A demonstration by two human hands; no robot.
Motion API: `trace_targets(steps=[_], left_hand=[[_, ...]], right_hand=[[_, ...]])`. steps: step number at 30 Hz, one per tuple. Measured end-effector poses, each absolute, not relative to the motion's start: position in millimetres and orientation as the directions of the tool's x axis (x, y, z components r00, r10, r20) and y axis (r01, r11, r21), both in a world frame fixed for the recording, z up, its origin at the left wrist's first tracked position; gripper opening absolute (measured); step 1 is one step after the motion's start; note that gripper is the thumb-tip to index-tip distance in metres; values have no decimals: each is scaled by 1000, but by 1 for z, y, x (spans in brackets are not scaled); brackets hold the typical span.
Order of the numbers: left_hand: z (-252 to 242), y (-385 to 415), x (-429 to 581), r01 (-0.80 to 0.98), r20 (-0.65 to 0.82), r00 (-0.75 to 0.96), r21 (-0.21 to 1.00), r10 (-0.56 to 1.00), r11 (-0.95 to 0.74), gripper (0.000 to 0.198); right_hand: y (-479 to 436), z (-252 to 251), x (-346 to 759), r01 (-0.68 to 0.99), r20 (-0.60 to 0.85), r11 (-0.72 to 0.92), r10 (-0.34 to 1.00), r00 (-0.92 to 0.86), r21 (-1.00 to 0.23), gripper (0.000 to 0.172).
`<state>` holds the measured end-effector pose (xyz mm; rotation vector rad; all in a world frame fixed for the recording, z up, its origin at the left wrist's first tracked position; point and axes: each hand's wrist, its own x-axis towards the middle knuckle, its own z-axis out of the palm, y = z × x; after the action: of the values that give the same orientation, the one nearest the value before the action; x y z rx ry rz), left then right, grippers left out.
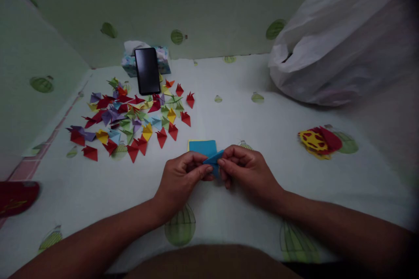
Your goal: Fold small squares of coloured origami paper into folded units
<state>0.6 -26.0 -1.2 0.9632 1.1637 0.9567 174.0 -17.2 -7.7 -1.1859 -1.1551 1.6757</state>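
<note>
Between my two hands is a small piece of folded blue origami paper (213, 158), pinched from both sides. My left hand (186, 171) is closed on its left end, thumb and fingertips pressed together. My right hand (245, 165) grips the right end in the same kind of pinch. Just behind it lies a stack of square paper sheets (203, 145), a blue one on top and a yellow edge showing at its left. Farther back on the left, many folded paper cranes (131, 115) in red, yellow, green, purple and blue are spread over the surface.
A black phone (147, 72) leans on a patterned tissue box (165, 60) behind the cranes. At the back right stands a large white plastic bag (321, 61). Red and yellow cut-out decorations (319, 141) lie on the right. A dark red object (18, 198) shows at the left edge.
</note>
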Motion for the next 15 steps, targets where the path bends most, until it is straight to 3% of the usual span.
trace_targets(steps=[15], left_hand=[[2,-26,-2,19,-300,146,954,943,301,13]], right_hand=[[-19,-9,173,-60,-282,-312,912,-297,-948,26]])
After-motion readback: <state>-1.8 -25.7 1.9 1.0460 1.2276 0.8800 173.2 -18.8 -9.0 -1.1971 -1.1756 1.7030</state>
